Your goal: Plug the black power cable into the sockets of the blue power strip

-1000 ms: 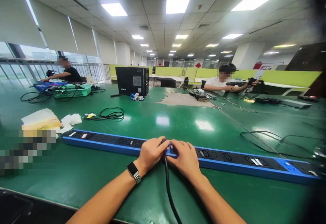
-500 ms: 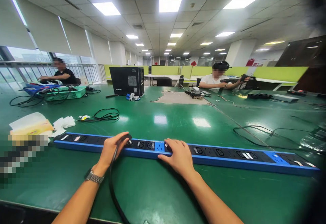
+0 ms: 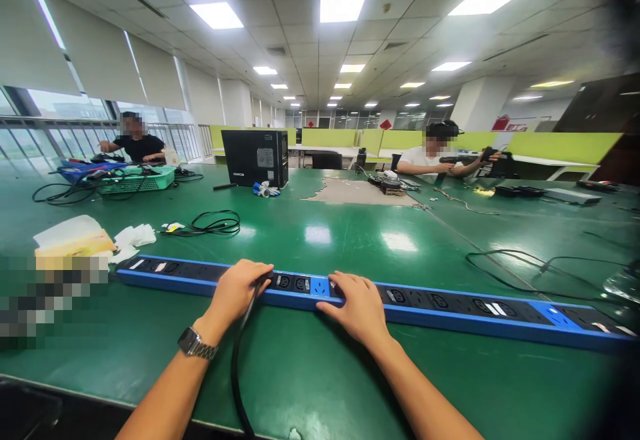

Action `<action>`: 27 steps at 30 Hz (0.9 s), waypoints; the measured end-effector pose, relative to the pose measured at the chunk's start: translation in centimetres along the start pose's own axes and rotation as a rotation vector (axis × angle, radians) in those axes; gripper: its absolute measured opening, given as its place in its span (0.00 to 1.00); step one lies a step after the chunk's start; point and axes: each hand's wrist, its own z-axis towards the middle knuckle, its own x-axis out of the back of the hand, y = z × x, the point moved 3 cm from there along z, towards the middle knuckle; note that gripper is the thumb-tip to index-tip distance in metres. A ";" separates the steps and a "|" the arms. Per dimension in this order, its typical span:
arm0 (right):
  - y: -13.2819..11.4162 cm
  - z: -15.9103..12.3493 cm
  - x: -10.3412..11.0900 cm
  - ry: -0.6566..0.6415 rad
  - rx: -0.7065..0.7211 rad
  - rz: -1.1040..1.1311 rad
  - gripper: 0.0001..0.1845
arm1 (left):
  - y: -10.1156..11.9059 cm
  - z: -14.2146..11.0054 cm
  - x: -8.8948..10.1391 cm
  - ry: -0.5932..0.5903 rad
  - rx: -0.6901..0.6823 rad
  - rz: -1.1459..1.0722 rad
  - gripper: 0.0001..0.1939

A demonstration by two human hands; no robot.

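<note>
One power strip (image 3: 423,300), touched by the spread right hand (image 3: 356,303); one cable (image 3: 235,360), pinched near its end by the left hand (image 3: 237,295); strip could be shifted by sideways tugging.

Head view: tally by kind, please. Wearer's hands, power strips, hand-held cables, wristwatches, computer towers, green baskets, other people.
Wearer's hands: 2 (left hand, right hand)
Power strip: 1
Hand-held cable: 1
Wristwatch: 1
Computer tower: 1
Green basket: 1
Other people: 2
Total: 9
</note>
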 end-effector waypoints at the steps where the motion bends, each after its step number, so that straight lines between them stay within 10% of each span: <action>1: 0.0 0.0 0.0 0.005 0.004 0.002 0.28 | -0.1 -0.1 -0.2 -0.016 -0.002 -0.025 0.12; 12: -0.4 -0.2 0.4 0.116 0.085 0.211 0.28 | 1.8 0.4 -0.4 0.172 0.162 -0.155 0.16; 20: -0.5 -0.2 0.6 0.264 0.275 0.439 0.35 | 10.5 3.8 -5.4 -0.195 -0.126 0.081 0.23; 27: 1.1 -0.3 1.8 0.144 0.361 0.436 0.24 | 10.1 4.3 -6.5 -0.155 0.033 -0.034 0.08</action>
